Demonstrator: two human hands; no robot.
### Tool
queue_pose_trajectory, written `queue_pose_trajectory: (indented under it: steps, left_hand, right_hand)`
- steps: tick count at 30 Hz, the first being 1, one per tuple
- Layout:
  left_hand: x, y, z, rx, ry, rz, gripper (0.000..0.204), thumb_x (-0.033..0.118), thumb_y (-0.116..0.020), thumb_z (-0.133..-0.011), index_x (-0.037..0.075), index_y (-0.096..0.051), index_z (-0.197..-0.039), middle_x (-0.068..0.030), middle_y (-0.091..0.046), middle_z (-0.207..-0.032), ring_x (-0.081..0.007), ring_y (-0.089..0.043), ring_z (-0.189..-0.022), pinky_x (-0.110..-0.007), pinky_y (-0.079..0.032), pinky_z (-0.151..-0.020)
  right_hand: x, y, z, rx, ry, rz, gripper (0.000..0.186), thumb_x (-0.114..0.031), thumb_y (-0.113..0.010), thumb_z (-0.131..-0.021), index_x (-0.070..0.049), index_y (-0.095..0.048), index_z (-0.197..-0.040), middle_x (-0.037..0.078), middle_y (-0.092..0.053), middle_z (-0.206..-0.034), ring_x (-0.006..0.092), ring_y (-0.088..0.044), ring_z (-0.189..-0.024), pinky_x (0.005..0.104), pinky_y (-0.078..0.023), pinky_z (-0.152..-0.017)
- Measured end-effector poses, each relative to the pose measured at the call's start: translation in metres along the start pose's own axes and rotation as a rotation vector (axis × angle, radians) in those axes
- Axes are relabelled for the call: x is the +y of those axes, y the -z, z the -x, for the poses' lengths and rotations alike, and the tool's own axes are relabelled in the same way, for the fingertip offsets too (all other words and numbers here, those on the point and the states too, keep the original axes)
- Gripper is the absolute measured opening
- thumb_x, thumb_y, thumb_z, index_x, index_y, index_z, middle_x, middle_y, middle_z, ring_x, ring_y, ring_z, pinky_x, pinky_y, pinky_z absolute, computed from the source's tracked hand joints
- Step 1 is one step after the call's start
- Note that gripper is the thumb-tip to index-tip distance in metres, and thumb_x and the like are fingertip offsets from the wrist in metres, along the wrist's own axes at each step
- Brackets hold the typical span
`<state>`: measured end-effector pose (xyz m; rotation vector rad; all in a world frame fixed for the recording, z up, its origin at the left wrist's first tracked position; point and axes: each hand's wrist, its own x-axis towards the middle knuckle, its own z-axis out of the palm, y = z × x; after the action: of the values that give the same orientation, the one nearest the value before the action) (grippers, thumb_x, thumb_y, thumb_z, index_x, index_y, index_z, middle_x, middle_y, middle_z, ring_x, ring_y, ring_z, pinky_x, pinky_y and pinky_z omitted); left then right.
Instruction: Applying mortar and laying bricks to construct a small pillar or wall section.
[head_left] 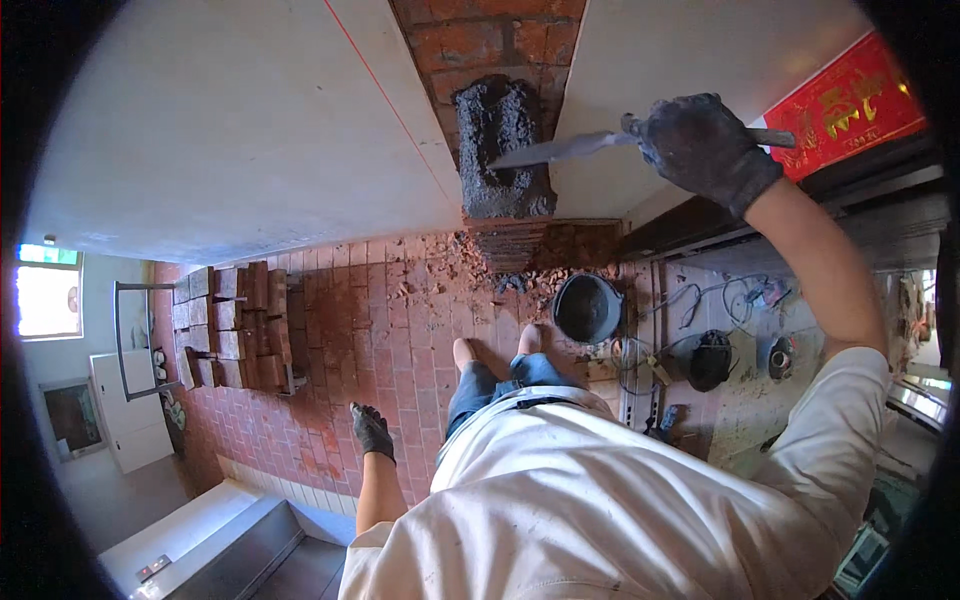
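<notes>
My right hand [700, 145], in a dark glove, is closed round the handle of a trowel. The trowel's long blade [565, 150] points left, its tip at the wet grey mortar [500, 115] on top of a narrow brick pier. This mortar has raised edges and a hollow along its middle. Below it show the stacked brick courses [505, 240]. My left hand [373, 432], also gloved, hangs low at my left side over the floor, its fingers loosely apart and nothing visible in them.
A black bucket [587, 308] stands by my feet. Stacked bricks [232, 328] sit on a cart to the left. Rubble [470, 262] lies along the wall's foot. A red string [375, 75] runs to the pier. Cables [690, 300] and a dark container [710, 360] are at right.
</notes>
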<state>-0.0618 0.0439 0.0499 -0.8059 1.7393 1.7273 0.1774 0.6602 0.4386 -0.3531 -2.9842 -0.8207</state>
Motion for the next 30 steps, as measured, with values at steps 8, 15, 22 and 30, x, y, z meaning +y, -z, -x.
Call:
queue_pose_trajectory:
  steps: [8,15,22,30]
  left_hand:
    - [0.001,0.056,-0.029,0.090,0.060,-0.081,0.042,0.049,-0.050,-0.089,0.011,-0.056,-0.107,-0.0013,-0.060,-0.086,-0.0165,-0.055,-0.084,-0.036,-0.040,-0.073]
    - [-0.016,0.180,-0.066,0.039,-0.053,-0.190,0.030,0.013,-0.060,-0.082,0.001,-0.056,-0.110,-0.0106,-0.062,-0.083,-0.0215,-0.063,-0.072,-0.035,-0.052,-0.053]
    - [0.046,0.238,-0.057,0.209,-0.032,0.057,0.010,0.015,-0.051,-0.083,0.009,-0.059,-0.085,-0.0089,-0.053,-0.068,-0.0225,-0.055,-0.052,-0.038,-0.051,-0.049]
    - [0.102,0.249,-0.087,0.365,-0.074,0.096,0.023,0.008,-0.055,-0.080,0.002,-0.062,-0.101,-0.0094,-0.057,-0.069,-0.0234,-0.056,-0.053,-0.038,-0.051,-0.048]
  right_hand:
    - [-0.021,0.021,0.044,-0.065,-0.082,-0.071,0.022,-0.026,-0.058,-0.081,-0.014,-0.065,-0.099,0.008,-0.063,-0.075,0.0247,-0.063,-0.071,0.0393,-0.049,-0.062]
    - [-0.182,-0.085,0.132,0.458,-1.259,-1.864,0.025,-0.019,-0.054,-0.091,-0.004,-0.062,-0.110,0.001,-0.060,-0.091,0.0091,-0.054,-0.075,0.0241,-0.046,-0.062]
    - [-0.370,-0.154,0.210,-0.141,-1.719,-1.759,0.032,-0.038,-0.056,-0.087,-0.017,-0.045,-0.065,0.000,-0.045,-0.055,0.0148,-0.040,-0.041,0.0306,-0.032,-0.038]
    - [-0.394,-0.203,0.092,-0.633,-1.490,-1.925,0.024,-0.034,-0.053,-0.088,-0.015,-0.050,-0.074,0.002,-0.050,-0.059,0.0174,-0.045,-0.044,0.0352,-0.039,-0.042]
